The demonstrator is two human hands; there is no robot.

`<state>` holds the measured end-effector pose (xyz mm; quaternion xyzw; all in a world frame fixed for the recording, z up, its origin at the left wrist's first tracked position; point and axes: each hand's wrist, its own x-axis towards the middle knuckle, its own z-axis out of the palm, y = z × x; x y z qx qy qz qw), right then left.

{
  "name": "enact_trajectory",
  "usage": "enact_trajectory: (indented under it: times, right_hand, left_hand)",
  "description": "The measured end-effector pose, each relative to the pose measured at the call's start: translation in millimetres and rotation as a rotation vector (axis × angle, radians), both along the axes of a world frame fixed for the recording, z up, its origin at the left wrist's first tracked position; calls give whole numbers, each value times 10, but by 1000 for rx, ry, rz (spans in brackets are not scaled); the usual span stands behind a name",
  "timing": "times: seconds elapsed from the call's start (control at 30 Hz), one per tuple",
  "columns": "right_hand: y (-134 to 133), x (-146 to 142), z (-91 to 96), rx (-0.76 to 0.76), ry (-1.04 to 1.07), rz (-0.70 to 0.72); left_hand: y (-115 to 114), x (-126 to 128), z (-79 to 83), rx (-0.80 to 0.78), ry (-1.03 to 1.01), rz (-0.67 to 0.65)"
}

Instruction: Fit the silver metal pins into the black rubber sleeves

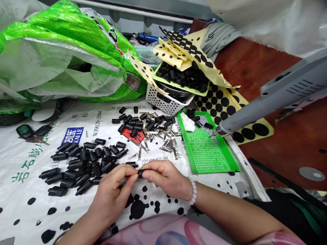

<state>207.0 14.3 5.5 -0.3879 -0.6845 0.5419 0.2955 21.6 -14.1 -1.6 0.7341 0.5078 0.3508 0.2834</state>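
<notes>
Between my two hands, near the front of the table, is a small black plastic sleeve (140, 173). The thumb and finger of my left hand (116, 184) pinch its left end. My right hand (167, 175) closes on its right end, and the fingertips cover much of the piece. To the left of my hands lies a pile of black ribbed plastic pieces (83, 158). Beyond my hands, short black sleeves (133, 125) are scattered beside flat metal strips (168, 142), partly over a red card (133, 134).
A green tray (190, 157) with tiny screws stands at the right, under a grey electric screwdriver (241, 113). Behind it, a white basket (157, 101) carries a tray of black sleeves (181, 78) and sticker sheets (176, 46). A green bag (67, 36) and keys (35, 135) are at the left.
</notes>
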Motion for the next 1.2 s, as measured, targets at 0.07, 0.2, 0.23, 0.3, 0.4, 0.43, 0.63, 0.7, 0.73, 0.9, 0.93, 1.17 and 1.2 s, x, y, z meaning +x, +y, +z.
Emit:
enact_trajectory:
  times: [0.07, 0.2, 0.23, 0.3, 0.4, 0.43, 0.63, 0.7, 0.73, 0.9, 0.93, 1.17, 1.2]
  right_hand:
    - [1, 51, 4, 159, -108, 23]
    - [-11, 103, -39, 353, -297, 34]
    - [-16, 100, -56, 393, -329, 30]
    - [-24, 81, -86, 469, -399, 20]
    - [-31, 44, -109, 551, -512, 21]
    - [-32, 36, -110, 574, -543, 27]
    - [-41, 46, -74, 618, -639, 79]
    - [-44, 52, -64, 618, -661, 103]
    - [-44, 52, -62, 624, -674, 112]
    - [-40, 46, -75, 644, -636, 94]
    - [-39, 49, -76, 639, -599, 83]
    - [-51, 62, -84, 629, -423, 16]
    - [-53, 58, -93, 627, -423, 18]
  left_hand:
    - [0, 1, -14, 83, 96, -76]
    - [12, 13, -50, 269, 248, -133]
    - [18, 18, -58, 308, 285, -132]
    - [28, 28, -68, 350, 349, -140]
    - [30, 29, -60, 342, 389, -156]
    - [28, 20, -54, 333, 388, -158]
    - [32, -138, -11, 327, 402, -93]
    - [39, -185, -1, 329, 413, -65]
    - [43, -199, 1, 333, 419, -63]
    - [56, -176, 2, 358, 446, -140]
    - [58, -165, 5, 361, 443, -151]
    - [61, -119, 36, 350, 426, -164]
    - [60, -115, 31, 343, 427, -167]
